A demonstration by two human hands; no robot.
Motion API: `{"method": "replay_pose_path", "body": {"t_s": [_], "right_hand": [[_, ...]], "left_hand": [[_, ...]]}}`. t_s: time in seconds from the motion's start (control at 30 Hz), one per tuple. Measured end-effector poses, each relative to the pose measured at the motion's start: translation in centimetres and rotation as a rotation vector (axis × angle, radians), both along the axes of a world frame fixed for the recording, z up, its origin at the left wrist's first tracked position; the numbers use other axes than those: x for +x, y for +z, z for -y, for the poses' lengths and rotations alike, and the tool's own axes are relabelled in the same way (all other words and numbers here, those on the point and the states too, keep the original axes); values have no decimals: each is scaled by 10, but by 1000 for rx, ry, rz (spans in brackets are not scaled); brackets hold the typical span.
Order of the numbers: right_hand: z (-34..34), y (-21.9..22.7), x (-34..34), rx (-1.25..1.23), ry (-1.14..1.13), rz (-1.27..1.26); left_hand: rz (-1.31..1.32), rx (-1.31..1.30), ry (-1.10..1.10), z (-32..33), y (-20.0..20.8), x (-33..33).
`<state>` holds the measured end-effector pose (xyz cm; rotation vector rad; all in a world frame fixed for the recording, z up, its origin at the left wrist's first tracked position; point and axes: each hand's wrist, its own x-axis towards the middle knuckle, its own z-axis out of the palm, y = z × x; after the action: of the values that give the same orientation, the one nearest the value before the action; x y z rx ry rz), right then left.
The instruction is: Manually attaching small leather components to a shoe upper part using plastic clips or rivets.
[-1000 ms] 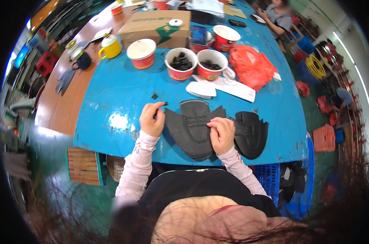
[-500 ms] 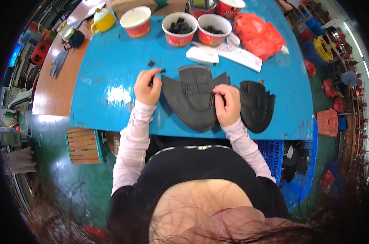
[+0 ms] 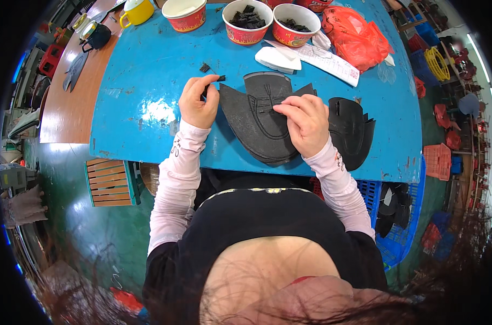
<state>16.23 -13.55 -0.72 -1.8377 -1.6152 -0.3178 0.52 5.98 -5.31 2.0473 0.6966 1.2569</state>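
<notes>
A stack of black shoe-upper pieces [image 3: 262, 122], moulded with a curved seam and a strap pattern, lies on the blue table. Left of it, my left hand [image 3: 198, 103] pinches a small black scrap [image 3: 221, 78] between thumb and forefinger. Over the stack's right half hovers or rests my right hand [image 3: 306, 122], its thumb and fingers drawn together at the strap pattern. Whatever sits in that pinch is too small to make out. Partly behind my right hand lies a second black stack [image 3: 350, 132]. Another loose scrap [image 3: 204, 67] lies beyond my left hand.
Two paper tubs [image 3: 247, 33] [image 3: 294, 38] hold black scraps; a pale-topped tub [image 3: 184, 20] stands left of them. A white pad [image 3: 278, 58], a printed paper strip [image 3: 327, 64] and a red plastic bag [image 3: 354, 40] lie at the back. A blue crate [image 3: 403, 227] stands below right.
My right hand has moved from the stack's right edge to the strap pattern at its middle, fingers now pinched. My left hand still holds the small scrap. The view has shifted slightly.
</notes>
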Motion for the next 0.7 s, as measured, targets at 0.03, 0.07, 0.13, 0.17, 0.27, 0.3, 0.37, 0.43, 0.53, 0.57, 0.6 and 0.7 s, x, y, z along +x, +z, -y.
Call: {"method": "replay_pose_path", "body": {"t_s": [0.03, 0.07, 0.13, 0.17, 0.27, 0.3, 0.37, 0.43, 0.53, 0.57, 0.6, 0.7], "right_hand": [[-3, 1, -1, -29, 23, 31], [-5, 0, -2, -33, 25, 29], [-10, 0, -1, -82, 56, 49], [-11, 0, -1, -84, 58, 49], [-12, 1, 0, -88, 67, 65], [-12, 3, 0, -67, 78, 70], [-8, 4, 2, -48, 85, 75], [1, 5, 4, 104, -30, -60], [26, 19, -18, -87, 111, -75], [29, 22, -30, -136, 138, -88], [32, 22, -39, -185, 122, -50], [35, 13, -41, -157, 101, -70]], "left_hand": [[7, 12, 1, 0, 1, 0], [13, 23, 2, 1, 1, 0], [12, 16, -2, 0, 1, 0], [12, 9, -8, 0, 1, 0], [-2, -1, -12, 0, 3, -1], [-2, -4, -13, 0, 4, 0], [18, -9, -17, 1, 5, 0], [19, -12, -17, 1, 4, -1], [13, -20, -27, 1, 3, -2], [4, -27, -30, 1, 3, -2], [4, -28, -42, 1, 3, -2], [-2, -9, -58, -2, 3, -3]]}}
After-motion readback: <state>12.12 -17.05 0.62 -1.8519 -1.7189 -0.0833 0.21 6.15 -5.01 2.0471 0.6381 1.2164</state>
